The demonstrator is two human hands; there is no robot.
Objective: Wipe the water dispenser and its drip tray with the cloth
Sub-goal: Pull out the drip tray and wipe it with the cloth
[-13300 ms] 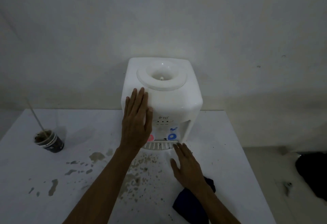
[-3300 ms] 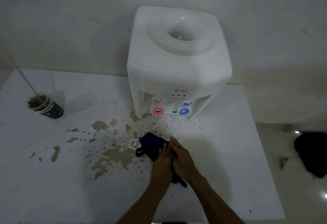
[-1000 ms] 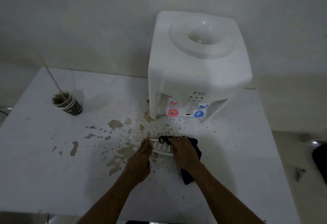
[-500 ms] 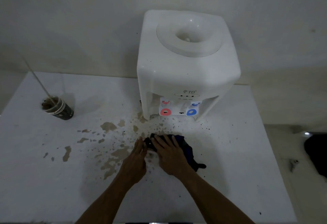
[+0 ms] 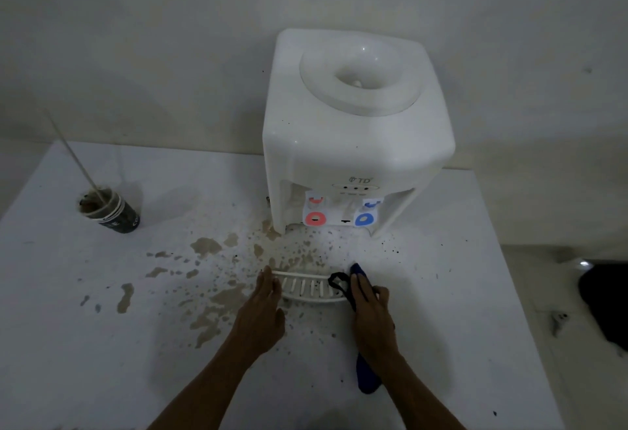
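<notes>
A person's two bare hands worked over a slotted white drip tray [image 5: 307, 288] lying flat on the white table [image 5: 458, 293], out of its recess and a little in front of the white water dispenser [image 5: 356, 130]. The left hand [image 5: 261, 314] lay flat, fingers together, against the tray's left end, bracing rather than gripping. The right hand [image 5: 370, 307] pressed a dark blue cloth [image 5: 368, 377] onto the tray's right end, its grip loosely curled over the fabric; a black loop of the cloth trailed across the slats and its tail ran back under the wrist.

Brown splashes [image 5: 207, 246] and dark specks covered the table around and under the tray, thickest before the dispenser's red and blue taps [image 5: 339, 215]. That was the chief hazard: a cloth dragged off the tray's edge would likely pick up the spill and smear it back over the slats. The light tray, steadied by an open palm only, could skid on the wet surface under a hard stroke. The loose loop might snag in a slot and flip the tray. A cup of brown liquid with a stick [image 5: 108, 207] stood well apart at the left, an unlikely casualty. The dispenser's body, flecked with dark spots, appeared yet to be wiped
</notes>
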